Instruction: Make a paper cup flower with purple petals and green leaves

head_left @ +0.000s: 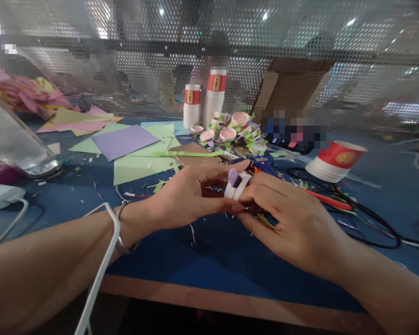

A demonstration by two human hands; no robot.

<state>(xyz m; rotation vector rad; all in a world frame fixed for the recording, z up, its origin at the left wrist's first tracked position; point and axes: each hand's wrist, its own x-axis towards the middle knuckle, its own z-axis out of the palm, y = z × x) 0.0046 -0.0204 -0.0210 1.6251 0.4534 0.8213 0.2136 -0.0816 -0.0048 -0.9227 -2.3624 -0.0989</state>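
Above the front of the blue table, my left hand [186, 193] and my right hand [296, 221] meet around a small white paper ring [233, 193]. A small purple piece [234, 177] stands up at the ring's top left side. My left thumb presses the ring's lower edge, while the left index finger reaches over behind it. The right fingers are closed on its right side and hide part of it. Just beyond the hands lie a blue tool [263, 163], partly covered, and a bright green paper strip [192, 153].
Behind are a pile of cut cup bottoms [227, 134] with paper bits, two cup stacks [192, 109] [215, 100], and coloured paper sheets [125, 142]. A tilted cup stack [337, 160], black cable [387, 225] and orange-red handle [331, 200] lie right. A glass [24, 139] stands left.
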